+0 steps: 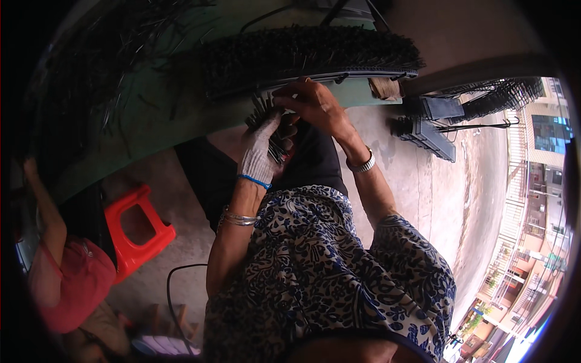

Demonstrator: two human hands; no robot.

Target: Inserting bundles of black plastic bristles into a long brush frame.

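Observation:
My left hand [261, 145], in a pale knitted glove with a blue cuff edge, is closed round a bundle of thin dark strips [259, 109] above my lap. The strips' ends fan out past the glove, and some show at its lower side. My bare right hand [316, 107] is just right of the bundle, its thumb and fingers bent together in a pinch. Whatever lies between those fingertips is too small to make out. Beyond both hands, a dense row of black bristly pieces [315, 51] stands along a dark rail [327, 78] on the green table [193, 124].
Loose dark strips [112, 78] cover the table's left part. Brown flat pieces [385, 89] lie at its right end. Grey racks [433, 133] with black pieces stand to the right. A red stool [136, 227] and another person in pink [78, 278] are at left.

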